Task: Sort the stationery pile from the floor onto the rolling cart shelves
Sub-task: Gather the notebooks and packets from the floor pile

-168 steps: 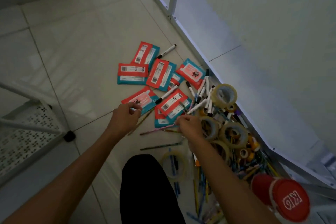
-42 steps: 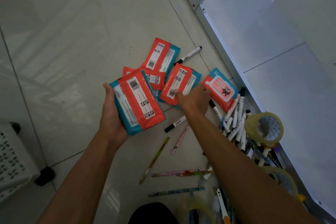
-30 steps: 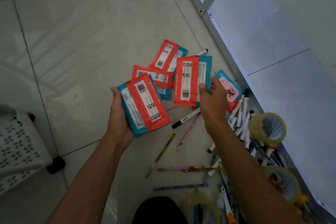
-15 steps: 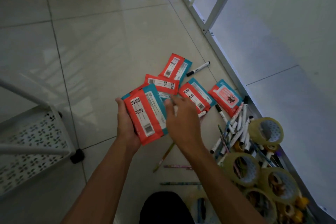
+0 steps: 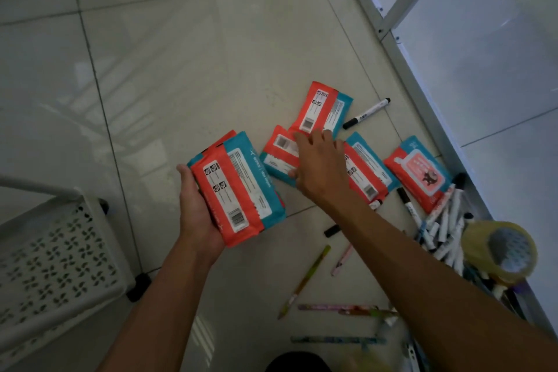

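Observation:
My left hand grips a stack of red-and-teal packets from below, held above the floor. My right hand reaches forward and rests on another red-and-teal packet lying on the tiles, thumb at its near edge and fingers over its top. More packets lie around it: one farther back, one to the right, and one face-up with a cartoon label. The white perforated cart shelf stands at the lower left.
A black-capped white marker lies alone beyond the packets. A heap of markers, a tape roll and loose pencils lie at the right. A white metal frame borders the right side. My dark knee shows at the bottom.
My right hand added the packet it held to the stack in my left hand, then reached forward onto another packet on the floor. The view shifted slightly.

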